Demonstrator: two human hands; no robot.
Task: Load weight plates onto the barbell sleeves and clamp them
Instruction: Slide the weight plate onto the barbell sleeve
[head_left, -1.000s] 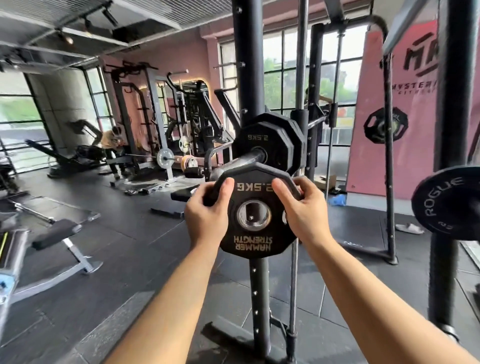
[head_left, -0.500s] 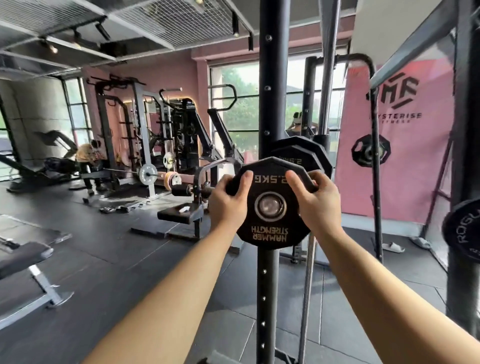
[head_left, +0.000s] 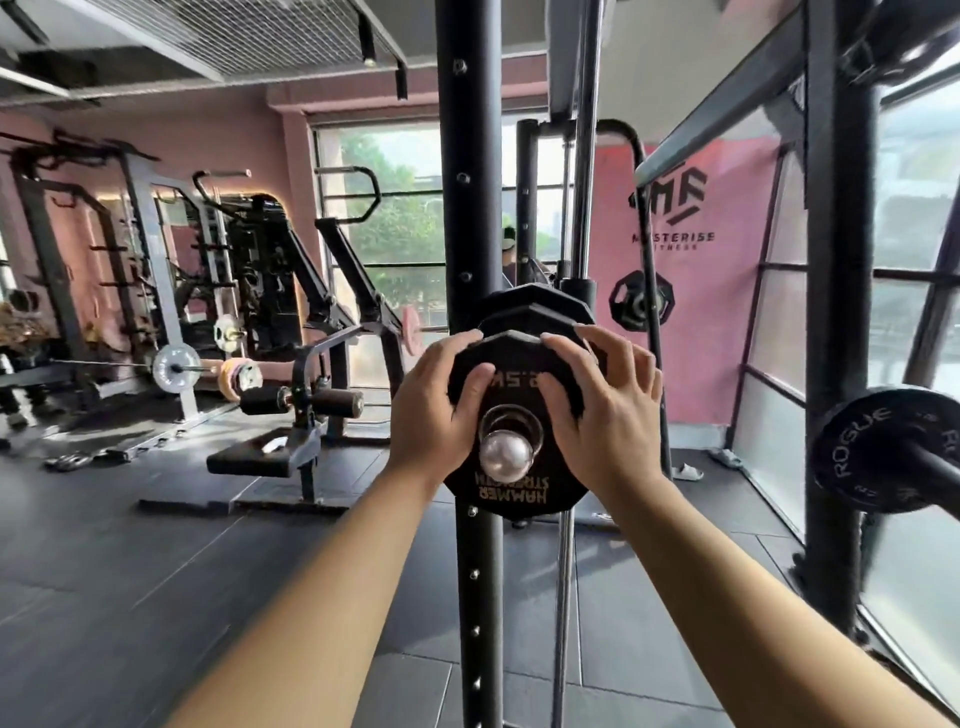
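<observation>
A black 2.5 kg Hammer Strength plate (head_left: 514, 496), lettering upside down, sits on the barbell sleeve, whose shiny steel end (head_left: 505, 451) pokes through the plate's centre hole toward me. Two more black plates (head_left: 540, 306) are stacked behind it on the same sleeve. My left hand (head_left: 439, 410) grips the plate's upper left edge, thumb on its face. My right hand (head_left: 602, 410) rests on the upper right with fingers spread over the rim. No clamp is visible.
A black perforated rack upright (head_left: 467, 208) rises just behind the plates, a chrome guide rod (head_left: 584, 156) beside it. A black Rogue plate (head_left: 883, 452) hangs on a peg at right. A leg-curl bench (head_left: 291, 431) and loaded racks stand at left; a pink banner (head_left: 685, 312) behind.
The plate went from being held in front of the sleeve to sitting on it, with the steel end now sticking through. My hands shifted from the sides onto the plate's face and top.
</observation>
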